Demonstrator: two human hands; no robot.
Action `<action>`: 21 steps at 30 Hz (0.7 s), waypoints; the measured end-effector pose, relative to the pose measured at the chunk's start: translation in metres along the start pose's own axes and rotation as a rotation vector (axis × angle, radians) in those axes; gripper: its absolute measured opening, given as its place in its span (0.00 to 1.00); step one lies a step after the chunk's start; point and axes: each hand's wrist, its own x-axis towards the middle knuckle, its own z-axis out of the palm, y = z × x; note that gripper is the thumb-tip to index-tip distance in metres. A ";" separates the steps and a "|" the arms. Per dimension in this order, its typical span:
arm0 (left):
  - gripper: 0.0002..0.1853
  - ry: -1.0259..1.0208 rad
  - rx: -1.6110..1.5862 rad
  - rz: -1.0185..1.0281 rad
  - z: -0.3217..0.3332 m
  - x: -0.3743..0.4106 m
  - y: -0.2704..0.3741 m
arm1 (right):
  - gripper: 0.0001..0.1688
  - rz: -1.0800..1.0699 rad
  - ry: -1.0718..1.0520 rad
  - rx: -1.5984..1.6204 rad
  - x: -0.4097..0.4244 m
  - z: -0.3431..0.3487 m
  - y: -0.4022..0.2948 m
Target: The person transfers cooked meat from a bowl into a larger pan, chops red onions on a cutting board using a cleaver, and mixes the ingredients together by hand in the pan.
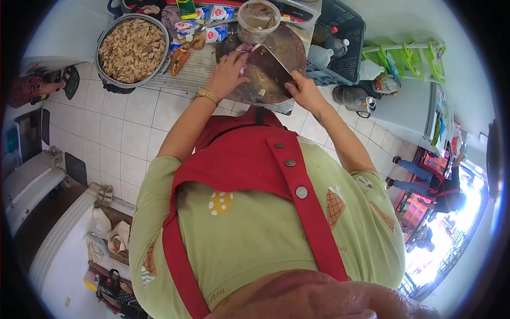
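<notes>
My right hand [303,89] is closed round the near end of a broad cleaver [271,65], whose blade slants across a round, stained chopping board [267,85]. Over the board's left part, my left hand [231,73] rests beside the blade, with purple-red pieces, perhaps onion [244,48], showing at its fingertips. How firmly it grips them is hidden by the fingers. A clear plastic tub [258,22] with brown residue stands at the board's far edge. One small pale piece [261,92] lies on the near part of the board.
A large metal pot [131,50] of shredded cooked food stands left on the table [191,65]. A reddish-orange piece [180,61], ginger-like roots [195,41] and small packets [216,34] lie between. Right are a dark plastic crate [338,42] holding bottles and green racks [406,60]. People are at far right.
</notes>
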 end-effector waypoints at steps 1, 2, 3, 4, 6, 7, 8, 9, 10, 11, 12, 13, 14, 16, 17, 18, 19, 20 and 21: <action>0.37 0.040 -0.052 -0.013 0.000 -0.001 0.002 | 0.11 -0.022 0.016 -0.027 -0.001 0.002 0.001; 0.36 0.037 -0.094 -0.046 0.000 -0.004 0.002 | 0.11 -0.045 0.032 -0.053 -0.001 0.006 0.001; 0.35 0.034 -0.133 -0.076 0.000 -0.007 0.000 | 0.11 -0.069 0.049 -0.079 -0.001 0.011 -0.002; 0.33 0.031 -0.172 -0.111 0.000 -0.010 -0.001 | 0.11 -0.060 0.051 -0.071 0.000 0.013 -0.013; 0.32 0.020 -0.194 -0.026 0.001 -0.009 -0.004 | 0.11 0.020 0.047 -0.084 0.010 0.020 -0.020; 0.31 0.016 -0.205 0.017 0.000 -0.006 -0.007 | 0.11 0.059 0.046 -0.092 0.013 0.020 -0.021; 0.31 -0.042 -0.194 0.004 -0.002 -0.004 -0.010 | 0.12 0.047 0.046 -0.088 0.014 0.018 -0.022; 0.31 -0.099 -0.185 -0.012 -0.003 -0.003 -0.013 | 0.12 0.036 0.043 -0.085 0.015 0.017 -0.022; 0.32 -0.157 -0.176 -0.029 -0.004 -0.002 -0.015 | 0.12 0.025 0.039 -0.083 0.015 0.016 -0.022; 0.31 -0.186 -0.204 -0.051 -0.004 -0.001 -0.016 | 0.12 0.033 0.024 -0.085 0.016 0.017 -0.021; 0.31 -0.214 -0.232 -0.073 -0.005 0.001 -0.016 | 0.12 0.040 0.011 -0.088 0.017 0.017 -0.018; 0.30 -0.242 -0.260 -0.095 -0.005 0.002 -0.017 | 0.12 0.047 -0.003 -0.090 0.018 0.017 -0.017; 0.29 -0.207 -0.266 -0.061 -0.005 0.002 -0.016 | 0.12 0.034 -0.009 -0.089 0.020 0.016 -0.016; 0.26 -0.143 -0.281 0.003 -0.003 -0.003 -0.013 | 0.13 0.014 -0.025 -0.083 0.021 0.019 -0.016; 0.25 -0.139 -0.293 0.004 -0.002 -0.005 -0.013 | 0.13 0.023 -0.049 -0.092 0.023 0.019 -0.017; 0.24 -0.135 -0.306 0.010 -0.003 -0.004 -0.012 | 0.14 0.035 -0.070 -0.101 0.026 0.016 -0.019; 0.23 -0.132 -0.319 0.015 -0.004 -0.003 -0.011 | 0.14 0.047 -0.090 -0.111 0.030 0.015 -0.019; 0.23 -0.129 -0.284 0.035 -0.005 -0.002 -0.011 | 0.14 0.035 -0.113 -0.098 0.035 0.016 -0.017; 0.22 -0.124 -0.250 0.053 -0.005 -0.002 -0.013 | 0.15 0.022 -0.137 -0.085 0.042 0.016 -0.014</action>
